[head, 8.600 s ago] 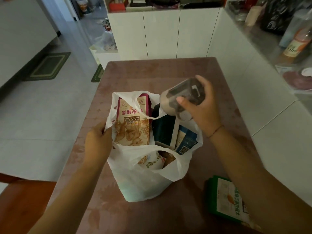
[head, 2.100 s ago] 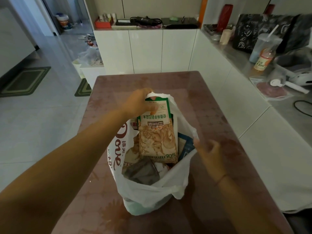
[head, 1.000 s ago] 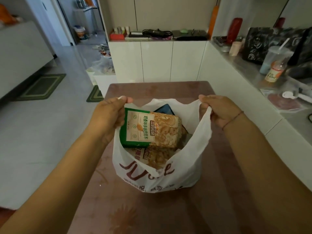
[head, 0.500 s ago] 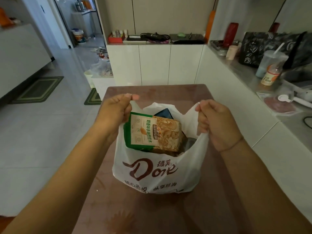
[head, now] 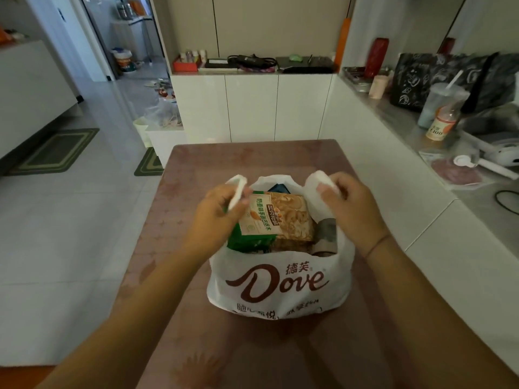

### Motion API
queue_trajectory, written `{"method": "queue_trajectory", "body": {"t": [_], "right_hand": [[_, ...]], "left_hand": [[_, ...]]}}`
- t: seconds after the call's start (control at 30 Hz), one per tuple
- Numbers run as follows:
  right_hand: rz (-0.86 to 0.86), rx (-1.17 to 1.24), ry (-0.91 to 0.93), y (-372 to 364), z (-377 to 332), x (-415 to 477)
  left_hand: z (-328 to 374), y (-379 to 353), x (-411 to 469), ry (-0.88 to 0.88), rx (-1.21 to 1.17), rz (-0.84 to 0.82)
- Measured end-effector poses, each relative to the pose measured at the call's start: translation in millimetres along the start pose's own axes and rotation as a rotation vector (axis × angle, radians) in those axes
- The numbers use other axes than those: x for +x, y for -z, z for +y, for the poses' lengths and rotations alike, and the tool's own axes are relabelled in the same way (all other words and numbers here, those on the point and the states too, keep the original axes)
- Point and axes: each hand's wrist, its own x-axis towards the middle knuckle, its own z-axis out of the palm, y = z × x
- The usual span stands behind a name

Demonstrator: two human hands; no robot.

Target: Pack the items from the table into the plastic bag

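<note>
A white plastic bag (head: 278, 287) is showing a brown Dove logo with brown Chinese lettering. Inside, a snack packet (head: 269, 220) is showing green edges, a cream label and a tan nut picture. The table (head: 252, 158) is showing dusty mauve with a faint leaf pattern. Two green bordered mats (head: 56, 153) are lying on pale grey floor tiles (head: 70, 234).

Both forearms are extended forward and angled inward. The left hand (head: 217, 217) is closed in a pinch, knuckles up. The right hand (head: 351, 210) is curled shut likewise, a thin band worn at its wrist.
</note>
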Motion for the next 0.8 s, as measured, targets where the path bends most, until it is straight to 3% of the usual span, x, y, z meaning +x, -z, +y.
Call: {"method": "queue_trajectory", "body": {"t": [0.07, 0.13, 0.23, 0.4, 0.57, 0.8], "right_hand": [[-0.121, -0.324, 0.107, -14.4, 15.9, -2.2], [-0.349, -0.533, 0.119, -32.2, 36.6, -7.8], [-0.539, -0.672, 0.216, -56.9, 74.8, -18.3], [-0.518, -0.806, 0.302, -68.3, 93.4, -23.9], [-0.525, -0.752, 0.286, -65.2, 87.6, -21.6], [-0.476, -0.588, 0.194, -41.9, 66.5, -9.4]], "left_hand": [[-26.1, -11.2, 2.4, -0.18, 0.432, -0.203], [-43.1, -20.9, 2.5, -0.233, 0.645, -0.306], [-50.1, -27.0, 1.2, -0.263, 0.617, -0.286], [-62.7, -38.0, -3.9, -0.319, 0.662, -0.307], [-61.9, -38.7, -0.5, -0.298, 0.593, -0.287], [-32.6, -18.1, 0.6, -0.236, 0.407, 0.014]]}}
